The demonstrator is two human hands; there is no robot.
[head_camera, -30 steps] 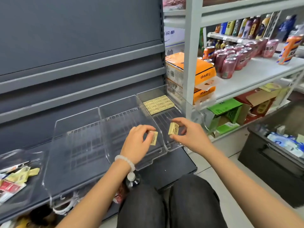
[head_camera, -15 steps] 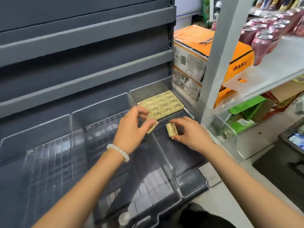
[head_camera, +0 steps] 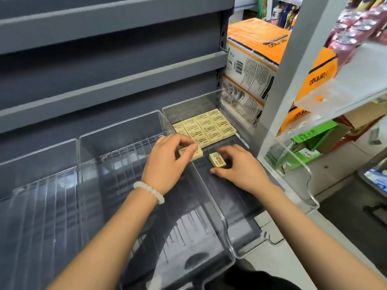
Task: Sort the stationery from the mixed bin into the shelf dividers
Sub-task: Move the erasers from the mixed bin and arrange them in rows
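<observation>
Two small erasers are being held over the right-hand clear divider point(head_camera: 228, 225) on the dark shelf point(head_camera: 117, 84). Each is a pale yellow block with rounded corners, flat and rectangular, carrying dark print on its top face; the wording is too small to read surely.

The left hand point(head_camera: 167, 164), with a white bead bracelet point(head_camera: 149, 192) at the wrist, is pinching one eraser point(head_camera: 195, 154) between thumb and forefinger, the block lying flat just near the stacked rows. The right hand point(head_camera: 240, 168) is gripping the other eraser point(head_camera: 217, 160) with thumb below and fingers above, the block sitting slightly tilted just right of the first. The two hands are lying close together, not touching.

At the far end of the same divider a neat grid of like erasers point(head_camera: 206, 126) is lying flat, print upward, edges touching. The dividers to the left are showing only their ribbed floors.

Right of the shelf, orange boxes point(head_camera: 261, 59) are standing stacked behind a pale upright post point(head_camera: 293, 70).
</observation>
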